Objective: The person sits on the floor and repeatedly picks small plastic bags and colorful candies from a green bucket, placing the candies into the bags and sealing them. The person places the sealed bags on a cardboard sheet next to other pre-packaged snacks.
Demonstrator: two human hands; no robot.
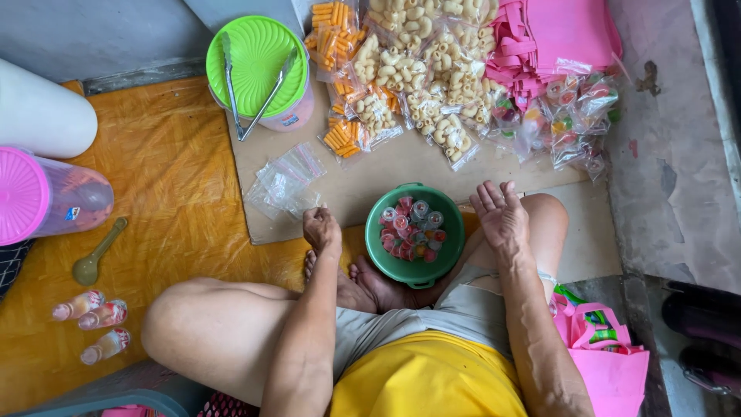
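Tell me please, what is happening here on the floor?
A person sits cross-legged on an orange mat with a green bowl of small jelly cups by the feet. The left hand is loosely closed beside the bowl; the right hand is open and empty, palm up. Ahead lie empty clear bags, filled bags of pasta-shaped snacks, bags of jelly cups, and a green-lidded jar with tongs on it.

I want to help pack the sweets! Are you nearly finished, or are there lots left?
Done: filled jelly-cup bags lie piled on the cardboard. In hand: nothing; the left hand and right hand hover empty beside the green bowl. Left: jelly cups in that bowl and empty bags.
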